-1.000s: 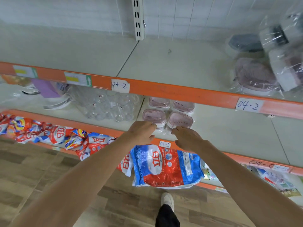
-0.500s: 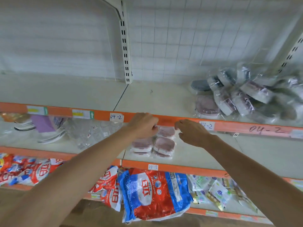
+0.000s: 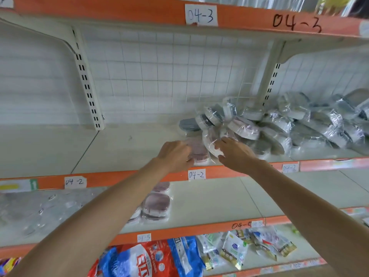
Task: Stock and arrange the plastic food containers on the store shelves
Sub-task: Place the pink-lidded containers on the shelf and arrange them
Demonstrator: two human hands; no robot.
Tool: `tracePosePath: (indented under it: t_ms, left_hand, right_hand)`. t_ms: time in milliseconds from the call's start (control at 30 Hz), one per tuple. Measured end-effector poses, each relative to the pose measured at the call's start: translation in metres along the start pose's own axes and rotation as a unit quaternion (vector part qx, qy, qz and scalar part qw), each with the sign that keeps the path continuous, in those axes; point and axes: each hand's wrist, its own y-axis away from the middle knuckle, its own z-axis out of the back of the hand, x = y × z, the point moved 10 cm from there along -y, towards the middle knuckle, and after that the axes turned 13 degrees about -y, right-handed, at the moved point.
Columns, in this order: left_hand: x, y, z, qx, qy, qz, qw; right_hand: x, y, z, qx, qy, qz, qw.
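Orange-edged cream metal shelving [image 3: 123,177], flat tiers before a white wire-grid back panel [image 3: 159,80], slotted uprights either side. On the tier labelled 04-2, right half: heaped pile of film-wrapped containers [image 3: 289,124], rounded-rectangular, grey and pinkish lids under crinkled glossy plastic, tilted every way, some on edge. At the front lip of that tier, beside the pile's left end: pink-lidded container [image 3: 196,150], lying flat, lid up, long axis running front to back. Just right of it, touching: tilted wrapped container [image 3: 211,145], standing on its rim and leaning, pale underside toward the camera. Left hand [image 3: 175,155] at the flat one's left edge, fingers curled against it; whether actually gripping, cannot tell. Right hand [image 3: 235,154] reaching in with thumb low and fingers bent round the tilted container's wrapped rim, holding it. One tier down: stacked pink-lidded containers [image 3: 156,206], flat, partly behind the left forearm. Lowest tier: soft red-and-blue bag [image 3: 147,258] and small glossy sachets [image 3: 239,248].
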Motion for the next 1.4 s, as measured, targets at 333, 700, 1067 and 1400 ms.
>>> tracePosePath:
  t_ms: [333,700,1067,1400]
  left_hand:
    - [-0.020,-0.052,-0.065,0.106,0.040,0.079,0.990]
    - [0.054,-0.045,-0.080,0.180,0.041,0.120,0.975]
    - [0.130,0.013,-0.094,0.167,0.141,0.233,0.948]
    - [0.155,0.048,-0.102,0.259,0.146,0.262,0.918]
  right_hand:
    - [-0.026,-0.063,-0.002,-0.034,-0.002,0.025,0.999]
    - [-0.017,-0.103,-0.072,0.073,0.121,0.051,0.989]
    - [0.034,-0.093,-0.079,0.108,-0.089,0.212,0.967]
    - [0.025,-0.118,-0.112,0.202,-0.096,0.045,0.974]
